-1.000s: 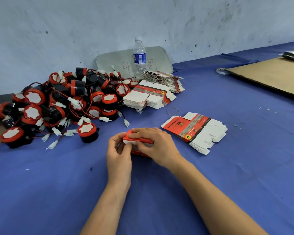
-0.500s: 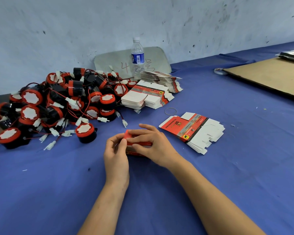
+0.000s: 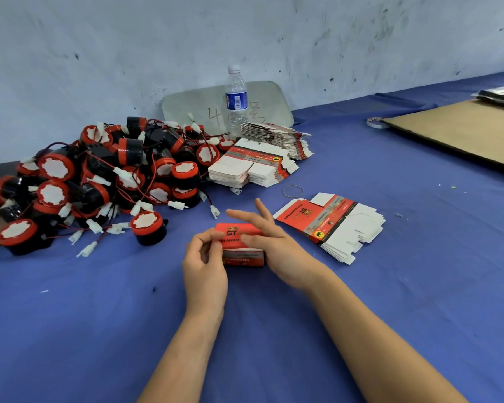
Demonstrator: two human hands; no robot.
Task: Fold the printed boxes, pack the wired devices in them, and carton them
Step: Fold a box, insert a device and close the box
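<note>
Folded red box (image 3: 243,256) on blue table (image 3: 274,344), left end pinched by left hand (image 3: 205,267), right hand (image 3: 280,251) touching its right end, fingers spread straight, heap of wired devices (image 3: 99,181) left of the box, flat box blanks (image 3: 341,225) just right, water bottle (image 3: 236,100) beyond.

"ST" on the box stock and a red "4" on the panel; fine print unreadable.

On the red box (image 3: 239,237), bold "ST" sits on the top face. The dark print under it and the white lines on the front face are too small to read. The near stack of flat blanks (image 3: 329,222) shows "ST" again on the top sheet's red panel, with a yellow round badge (image 3: 317,234) bearing a black animal figure; its small print is illegible. The far stack of blanks (image 3: 253,162) has the same badge, text unreadable. The grey panel (image 3: 186,109) carries a handwritten red "4", then red strokes partly behind the water bottle (image 3: 236,97), undecipherable. The bottle has a blue label with a barcode, wording too small.
</note>
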